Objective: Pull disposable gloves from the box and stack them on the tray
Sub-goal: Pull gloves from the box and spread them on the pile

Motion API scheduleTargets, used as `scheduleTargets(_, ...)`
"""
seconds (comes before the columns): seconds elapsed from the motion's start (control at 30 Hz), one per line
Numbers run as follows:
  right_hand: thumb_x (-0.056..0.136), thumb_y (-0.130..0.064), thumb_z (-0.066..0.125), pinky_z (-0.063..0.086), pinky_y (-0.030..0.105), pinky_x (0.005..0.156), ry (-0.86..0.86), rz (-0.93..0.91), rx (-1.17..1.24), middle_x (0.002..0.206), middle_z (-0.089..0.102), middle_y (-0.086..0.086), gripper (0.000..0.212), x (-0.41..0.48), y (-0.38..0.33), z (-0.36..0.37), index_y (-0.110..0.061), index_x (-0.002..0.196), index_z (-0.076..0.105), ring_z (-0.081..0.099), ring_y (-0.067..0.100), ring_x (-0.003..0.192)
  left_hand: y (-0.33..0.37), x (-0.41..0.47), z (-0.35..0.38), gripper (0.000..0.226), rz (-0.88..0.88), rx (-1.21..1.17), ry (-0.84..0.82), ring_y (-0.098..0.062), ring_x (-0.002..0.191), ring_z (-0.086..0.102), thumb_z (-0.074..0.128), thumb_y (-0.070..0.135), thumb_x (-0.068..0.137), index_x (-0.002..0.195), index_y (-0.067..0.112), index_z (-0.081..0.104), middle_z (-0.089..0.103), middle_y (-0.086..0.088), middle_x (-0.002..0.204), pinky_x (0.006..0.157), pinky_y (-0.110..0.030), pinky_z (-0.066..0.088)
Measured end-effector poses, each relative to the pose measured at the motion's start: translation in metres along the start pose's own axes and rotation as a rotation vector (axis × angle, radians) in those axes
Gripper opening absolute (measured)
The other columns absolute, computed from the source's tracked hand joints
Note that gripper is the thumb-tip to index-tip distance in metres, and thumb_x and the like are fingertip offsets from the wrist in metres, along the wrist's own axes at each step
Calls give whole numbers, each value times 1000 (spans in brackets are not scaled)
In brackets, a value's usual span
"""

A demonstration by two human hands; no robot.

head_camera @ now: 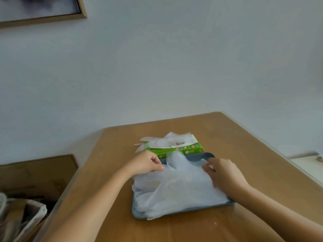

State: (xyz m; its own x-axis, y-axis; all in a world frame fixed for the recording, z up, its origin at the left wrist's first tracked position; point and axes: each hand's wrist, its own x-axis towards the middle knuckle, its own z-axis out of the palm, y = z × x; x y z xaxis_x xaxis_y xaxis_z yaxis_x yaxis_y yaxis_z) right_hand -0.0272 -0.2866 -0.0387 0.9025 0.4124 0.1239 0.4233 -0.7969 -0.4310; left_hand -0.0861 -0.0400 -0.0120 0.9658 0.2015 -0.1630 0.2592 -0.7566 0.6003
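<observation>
A person leans over a wooden table (244,145) with both bare forearms reaching in. A blue-grey tray (185,211) lies in the middle of the table, and a stack of gloves (174,198) made of thin clear plastic covers nearly all of it, spilling a little over the near-left rim. The left hand (146,163) pinches the left edge of the top glove (181,173) between thumb and curled fingers, at the tray's far-left corner. The right hand (225,173) has its fingers curled down onto the right edge of the same glove and seems to pinch it, though the blur makes the grip hard to read. The glove is stretched flat between the two hands, its fingers pointing away.

A green box (176,149) sits just behind the tray, touching or nearly touching its far rim. More clear gloves (166,139) stick out of its top opening and hang over its left end. A framed picture (52,13) hangs on the pale wall (174,67) at the upper left.
</observation>
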Motion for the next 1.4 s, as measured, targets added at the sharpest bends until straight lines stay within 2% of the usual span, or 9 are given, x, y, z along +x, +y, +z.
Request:
scheduleTargets(0.2, 100, -39, 36, 34, 31, 59, 9, -14, -157, 77, 52, -2, 26, -5, 1, 8, -21, 86, 48, 46, 23, 72, 1, 2, 6, 22, -86, 611, 325, -22, 90, 58, 55, 9, 87, 108, 15, 56, 59, -5, 102, 72, -29, 41)
scheduleTargets(0.33, 99, -37, 37, 30, 32, 54, 11, -13, -145, 69, 45, -5, 28, -2, 3, 12, -20, 79, 44, 45, 23, 71, 22, -9, 43, 42, 396, 612, 615, -31, 108, 57, 52, 8, 77, 119, 9, 58, 59, -8, 114, 96, -40, 44)
scheduleTargets(0.47, 98, -39, 40, 33, 32, 58, 19, -19, -134, 77, 52, -3, 24, -3, 3, 13, -19, 89, 49, 56, 25, 81, 42, -24, 74, 62, 379, 480, 69, -16, 148, 8, 43, 36, 99, 152, 13, 20, 16, -2, 159, 119, -35, -4)
scheduleTargets(0.67, 87, -39, 65, 41, 28, 98, 306, -374, -19, 132, 49, -1, 58, -4, 13, 8, -19, 137, 42, 52, 20, 117, 22, -19, 85, 87, 231, 486, -128, -11, 147, -14, 30, 66, 92, 153, 18, -8, -15, 1, 160, 119, -38, -11)
scheduleTargets(0.77, 96, -53, 33, 14, 18, 112, -21, -590, -144, 150, 33, -11, 53, -5, 11, 11, -27, 142, 39, 31, 11, 140, 20, -19, 89, 91, 180, 528, -121, -12, 146, -16, 27, 70, 90, 153, 16, -9, -16, 1, 160, 119, -42, -10)
scheduleTargets(0.9, 66, -72, -9, -4, 24, 116, -379, -524, -348, 161, 4, -7, 98, 1, 18, 10, -30, 152, 9, 4, 10, 147, 16, -23, 88, 96, 86, 509, -104, -15, 145, -22, 23, 79, 83, 152, 23, -13, -23, 2, 158, 116, -50, -13)
scheduleTargets(1.07, 81, -74, 34, 12, 30, 118, -493, -417, -319, 157, 20, -15, 76, 18, 20, -11, -39, 149, 23, 19, 10, 144, 8, -27, 60, 109, -70, 548, -176, -25, 146, -18, 32, 84, 76, 152, 23, -16, -22, -3, 158, 118, -49, -6)
scheduleTargets(1.23, 91, -38, 58, 41, 21, 86, -171, -411, -159, 124, 63, -7, 35, 77, 3, -18, -29, 124, 60, 58, 14, 108, 14, -5, 23, 80, 104, 357, 110, -19, 132, 42, 43, 74, 81, 141, 22, 43, 46, 1, 144, 107, -36, 36)
scheduleTargets(1.4, 89, -36, 64, 35, 29, 101, -137, -376, -33, 139, 51, 1, 54, 136, -16, 2, -20, 138, 47, 48, 21, 125, 11, 31, 14, 68, 64, 375, 143, -15, 146, 17, 40, 59, 94, 150, 23, 27, 20, 2, 159, 118, -36, 19)
